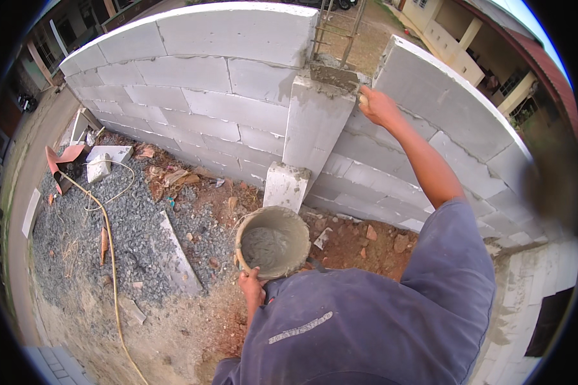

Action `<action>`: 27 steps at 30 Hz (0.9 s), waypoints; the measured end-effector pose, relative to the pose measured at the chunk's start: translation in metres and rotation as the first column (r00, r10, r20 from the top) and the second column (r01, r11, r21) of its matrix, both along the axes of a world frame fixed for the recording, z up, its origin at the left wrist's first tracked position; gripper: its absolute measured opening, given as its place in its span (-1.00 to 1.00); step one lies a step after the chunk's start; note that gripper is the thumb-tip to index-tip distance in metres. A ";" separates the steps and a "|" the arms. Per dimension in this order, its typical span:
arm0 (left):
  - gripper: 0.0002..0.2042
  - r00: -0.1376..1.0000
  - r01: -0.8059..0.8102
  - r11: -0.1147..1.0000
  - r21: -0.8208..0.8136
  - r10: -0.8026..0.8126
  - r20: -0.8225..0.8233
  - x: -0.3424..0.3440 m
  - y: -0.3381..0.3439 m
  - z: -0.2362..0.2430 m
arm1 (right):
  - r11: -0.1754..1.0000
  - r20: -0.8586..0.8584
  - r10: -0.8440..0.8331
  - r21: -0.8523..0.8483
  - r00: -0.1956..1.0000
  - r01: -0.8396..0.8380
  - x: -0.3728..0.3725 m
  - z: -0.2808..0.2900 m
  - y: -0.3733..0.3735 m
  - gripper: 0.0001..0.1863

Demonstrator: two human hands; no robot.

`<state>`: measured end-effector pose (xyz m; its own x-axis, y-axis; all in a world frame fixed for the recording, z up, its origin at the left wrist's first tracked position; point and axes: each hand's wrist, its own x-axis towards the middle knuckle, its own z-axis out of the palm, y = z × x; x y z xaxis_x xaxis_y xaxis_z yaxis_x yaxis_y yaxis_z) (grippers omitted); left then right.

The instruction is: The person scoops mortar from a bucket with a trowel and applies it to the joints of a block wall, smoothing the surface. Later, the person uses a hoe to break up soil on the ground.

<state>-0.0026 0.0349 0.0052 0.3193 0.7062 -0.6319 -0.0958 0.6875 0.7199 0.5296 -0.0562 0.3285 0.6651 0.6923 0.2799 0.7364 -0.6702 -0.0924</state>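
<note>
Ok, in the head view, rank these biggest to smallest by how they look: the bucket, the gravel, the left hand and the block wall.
1. Block wall
2. Gravel
3. Bucket
4. Left hand
No two look alike in size here.

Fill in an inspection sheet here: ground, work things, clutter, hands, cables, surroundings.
Ground: uneven grey gravel, sand and reddish soil.
Work things: bucket holding wet grey mortar; pale pillar, mortar-smeared near its top.
Clutter: orange-red sheet, white block and long pale strip around the gravel.
Hands: left hand grips the bucket's rim; right hand is at the pillar's top, closed on what seems a trowel handle.
Cables: pale yellow hose or cord, curving over gravel and sand.
Surroundings: light grey block wall, buildings beyond, lane at left.
</note>
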 end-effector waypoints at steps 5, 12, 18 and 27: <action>-0.83 0.999 -0.027 1.000 0.008 0.026 0.026 -0.005 -0.003 -0.010 | 0.996 -0.015 -0.085 -0.028 0.996 0.084 0.039 -0.008 0.042 -0.60; -0.81 0.999 -0.037 0.999 0.011 0.037 0.010 -0.007 -0.005 -0.006 | 0.985 -0.017 -0.124 0.119 0.992 0.125 0.045 -0.009 0.036 -0.55; -0.81 0.999 -0.043 0.999 -0.013 0.042 -0.022 -0.004 -0.001 -0.006 | 0.989 0.030 -0.054 0.139 0.998 0.049 0.033 0.005 0.030 -0.56; -0.81 0.999 0.006 1.000 -0.010 -0.006 -0.034 0.000 -0.001 -0.006 | 0.997 0.008 -0.066 0.041 0.998 0.065 0.048 0.001 0.037 -0.56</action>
<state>-0.0027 0.0342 -0.0006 0.3020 0.6977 -0.6497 -0.0674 0.6954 0.7155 0.5778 -0.0196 0.3296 0.7058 0.6352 0.3136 0.6921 -0.7128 -0.1139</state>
